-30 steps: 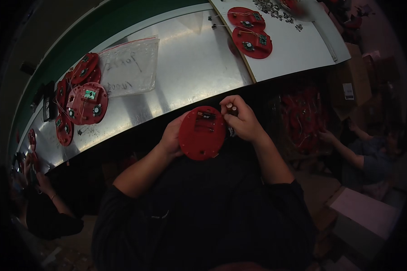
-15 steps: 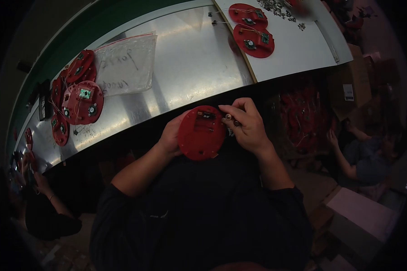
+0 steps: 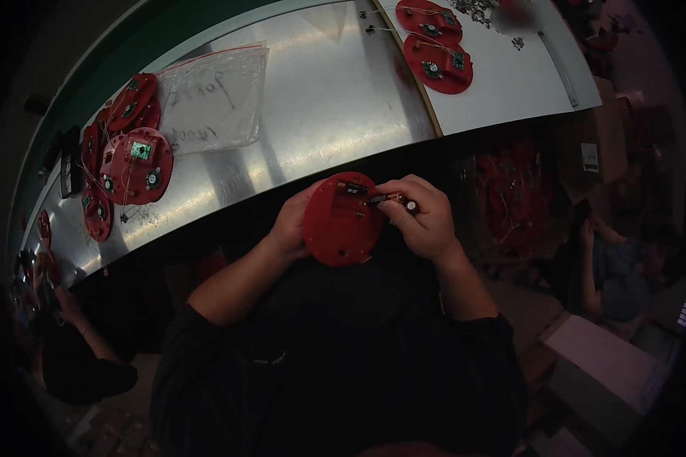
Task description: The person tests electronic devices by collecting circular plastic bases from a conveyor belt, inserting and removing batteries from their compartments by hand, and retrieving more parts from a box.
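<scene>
My left hand point(image 3: 290, 222) is closed around the left edge of a round red plastic disc point(image 3: 335, 236), its fingers partly hidden behind it. Near the top of the disc is a recessed battery compartment point(image 3: 350, 206), and one dark battery point(image 3: 351, 190) lies in its upper part. My right hand point(image 3: 425, 221) pinches a battery point(image 3: 389, 199) whose tip is at the compartment's right side. A second battery end point(image 3: 411, 206) shows between the same fingers.
Several red discs with green circuit boards point(image 3: 137, 166) lie left on the metal table point(image 3: 320, 91), beside a clear plastic bag point(image 3: 213, 99). More discs point(image 3: 437, 62) rest on the white board point(image 3: 503, 99). Co-workers sit left point(image 3: 84, 358) and right point(image 3: 617, 274).
My right hand has moved slightly and turned a battery so its tip reaches the compartment. The disc stays in my left hand, shifted a little up and right.
</scene>
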`<state>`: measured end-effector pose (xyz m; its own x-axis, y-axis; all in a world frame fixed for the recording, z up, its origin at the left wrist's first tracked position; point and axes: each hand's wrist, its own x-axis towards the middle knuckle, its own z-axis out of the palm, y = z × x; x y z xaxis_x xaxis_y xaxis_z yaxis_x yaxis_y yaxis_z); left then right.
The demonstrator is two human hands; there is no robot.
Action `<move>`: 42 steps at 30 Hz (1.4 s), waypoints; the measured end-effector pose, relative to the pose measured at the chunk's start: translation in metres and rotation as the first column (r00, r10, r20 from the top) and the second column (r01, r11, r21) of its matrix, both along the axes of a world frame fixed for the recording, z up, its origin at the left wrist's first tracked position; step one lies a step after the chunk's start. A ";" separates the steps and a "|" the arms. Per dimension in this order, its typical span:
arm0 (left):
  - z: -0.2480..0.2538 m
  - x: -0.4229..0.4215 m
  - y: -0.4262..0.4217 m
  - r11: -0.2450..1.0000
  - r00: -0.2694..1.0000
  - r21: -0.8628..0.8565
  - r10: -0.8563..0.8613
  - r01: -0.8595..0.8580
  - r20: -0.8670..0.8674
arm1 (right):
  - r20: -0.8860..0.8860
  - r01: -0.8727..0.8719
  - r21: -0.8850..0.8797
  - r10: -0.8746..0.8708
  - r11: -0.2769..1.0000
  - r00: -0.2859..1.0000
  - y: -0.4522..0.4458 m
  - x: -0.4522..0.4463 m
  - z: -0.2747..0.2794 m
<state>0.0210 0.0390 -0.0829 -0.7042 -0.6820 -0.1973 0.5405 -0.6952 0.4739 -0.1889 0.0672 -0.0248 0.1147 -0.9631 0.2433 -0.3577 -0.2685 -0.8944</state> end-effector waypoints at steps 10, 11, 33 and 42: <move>0.004 0.000 0.002 1.000 0.999 -0.017 0.026 -0.027 -0.032 | -0.242 -0.028 -0.129 -0.004 0.991 0.970 0.003 0.015 -0.011; 0.003 0.001 0.003 0.999 0.999 -0.024 0.033 -0.033 -0.034 | -0.283 -0.074 -0.196 0.016 0.978 0.959 0.003 0.015 -0.012; -0.001 0.003 0.001 0.998 0.998 0.032 -0.053 0.052 0.018 | -0.479 -0.284 0.045 0.270 0.958 0.835 -0.023 0.008 0.009; -0.008 0.002 -0.003 0.994 0.994 0.025 -0.108 0.108 -0.006 | -0.292 -0.089 0.614 0.330 0.784 0.898 -0.047 0.002 0.002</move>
<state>0.0225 0.0364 -0.0909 -0.7743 -0.5970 -0.2098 0.4642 -0.7612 0.4528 -0.1870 0.0202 -0.0224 0.2936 -0.8453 -0.4465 -0.6833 0.1411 -0.7164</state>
